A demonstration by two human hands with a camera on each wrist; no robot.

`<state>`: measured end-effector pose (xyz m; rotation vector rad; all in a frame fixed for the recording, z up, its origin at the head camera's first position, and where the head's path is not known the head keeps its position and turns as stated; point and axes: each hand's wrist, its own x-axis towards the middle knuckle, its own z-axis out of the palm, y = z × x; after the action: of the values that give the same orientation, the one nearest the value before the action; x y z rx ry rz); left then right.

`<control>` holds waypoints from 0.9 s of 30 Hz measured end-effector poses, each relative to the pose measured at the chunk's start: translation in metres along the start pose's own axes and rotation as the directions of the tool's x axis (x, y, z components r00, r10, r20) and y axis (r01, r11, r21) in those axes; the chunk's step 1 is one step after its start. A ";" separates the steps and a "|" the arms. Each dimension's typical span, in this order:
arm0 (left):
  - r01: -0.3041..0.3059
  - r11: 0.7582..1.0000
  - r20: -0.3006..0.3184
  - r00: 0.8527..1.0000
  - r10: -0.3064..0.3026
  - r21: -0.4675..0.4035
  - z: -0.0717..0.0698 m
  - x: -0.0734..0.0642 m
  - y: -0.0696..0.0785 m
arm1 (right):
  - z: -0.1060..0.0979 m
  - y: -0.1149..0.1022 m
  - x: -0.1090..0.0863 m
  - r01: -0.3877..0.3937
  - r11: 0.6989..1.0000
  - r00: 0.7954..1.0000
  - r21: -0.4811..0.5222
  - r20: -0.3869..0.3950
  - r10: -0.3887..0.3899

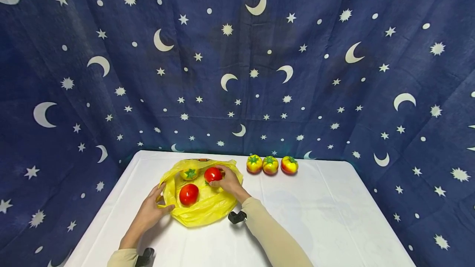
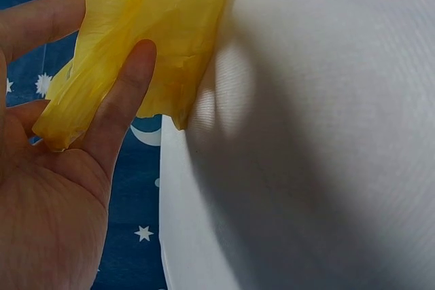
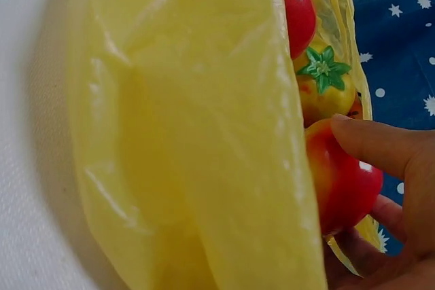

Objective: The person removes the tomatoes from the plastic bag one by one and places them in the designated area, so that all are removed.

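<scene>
A yellow plastic bag [image 1: 202, 213] lies on the table with its mouth spread wide. My left hand [image 1: 150, 209] grips the bag's left edge, and the left wrist view shows the yellow plastic [image 2: 160, 45] running between the digits. Over the right side of the mouth, my right hand [image 1: 228, 182] holds a red toy tomato [image 1: 212, 174] between thumb and fingers. Its side shades to yellow in the right wrist view, where the bag's wall hides part of the tomato [image 3: 343, 188]. Inside the bag sit another red tomato [image 1: 189, 195] and a yellow one with a green leafy top [image 1: 189, 174].
Three yellow-red toy tomatoes with green tops stand in a row near the table's back edge: a left one [image 1: 254, 164], a middle one [image 1: 270, 165] and a right one [image 1: 289, 165]. White cloth covers the table [image 1: 315, 217]. A dark blue star-and-moon curtain [image 1: 237, 52] hangs behind.
</scene>
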<state>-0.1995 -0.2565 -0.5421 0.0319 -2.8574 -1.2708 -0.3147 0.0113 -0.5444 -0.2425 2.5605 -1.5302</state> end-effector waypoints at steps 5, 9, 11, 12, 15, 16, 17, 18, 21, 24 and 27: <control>0.002 1.000 0.006 1.000 -0.002 -0.006 0.000 0.000 0.000 | -0.001 0.000 -0.002 -0.005 1.000 1.000 0.029 0.000 0.005; -0.001 1.000 0.007 1.000 0.001 -0.004 0.000 0.000 0.001 | -0.001 0.001 -0.003 -0.003 1.000 1.000 0.031 0.005 0.003; -0.004 1.000 0.004 1.000 0.004 0.000 0.000 -0.001 0.000 | -0.001 0.002 -0.004 -0.004 0.999 1.000 0.035 0.011 0.003; -0.007 1.000 0.003 1.000 0.007 0.001 0.000 -0.001 0.000 | -0.001 0.002 -0.004 -0.006 0.999 1.000 0.039 0.016 0.005; -0.008 1.000 0.004 1.000 0.008 0.000 0.000 -0.001 0.000 | -0.002 0.002 -0.006 -0.005 0.999 1.000 0.047 0.025 0.004; -0.009 1.000 0.004 1.000 0.009 -0.001 0.000 -0.001 0.000 | -0.003 0.001 -0.007 -0.006 0.999 1.000 0.052 0.026 0.004; -0.007 1.000 0.005 1.000 0.007 -0.001 0.000 -0.001 0.000 | -0.004 0.001 -0.007 -0.005 0.999 1.000 0.054 0.026 0.004; -0.004 1.000 0.006 1.000 0.004 -0.004 0.000 -0.001 0.000 | -0.004 0.000 -0.008 -0.006 0.998 1.000 0.055 0.025 0.005; 0.012 1.000 0.013 1.000 -0.012 -0.010 0.000 -0.001 0.000 | -0.006 -0.002 -0.009 -0.012 0.998 1.000 0.061 0.024 0.011; 0.023 1.000 0.021 1.000 -0.023 -0.002 -0.001 -0.002 0.000 | -0.008 -0.004 -0.012 -0.013 0.997 1.000 0.082 0.025 0.010; 0.021 1.000 0.019 1.000 -0.021 0.003 -0.001 -0.002 0.001 | -0.011 -0.008 -0.014 -0.003 0.993 0.999 0.117 0.032 -0.001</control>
<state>-0.1975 -0.2564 -0.5406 0.0504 -2.8828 -1.2781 -0.3025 0.0199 -0.5318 -0.2496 2.4358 -1.6556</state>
